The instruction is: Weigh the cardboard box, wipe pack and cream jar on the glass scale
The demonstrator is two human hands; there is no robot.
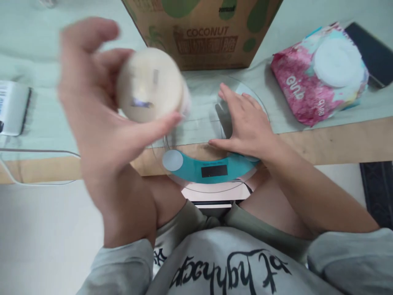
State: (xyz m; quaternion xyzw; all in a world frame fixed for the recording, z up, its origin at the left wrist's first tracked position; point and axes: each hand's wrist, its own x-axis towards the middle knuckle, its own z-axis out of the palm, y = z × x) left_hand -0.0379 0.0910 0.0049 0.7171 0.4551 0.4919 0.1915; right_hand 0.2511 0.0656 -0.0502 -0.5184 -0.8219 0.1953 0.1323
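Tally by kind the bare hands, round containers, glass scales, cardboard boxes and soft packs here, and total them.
Bare hands, the left hand and the right hand: 2
Round container, in the left hand: 1
Glass scale, beneath the right hand: 1
Cardboard box: 1
Soft pack, pink with a white lid: 1
Total: 6

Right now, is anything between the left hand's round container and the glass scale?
The right hand is over the right side of the digital glass scale; nothing visible stands between the round container and the scale's left side.
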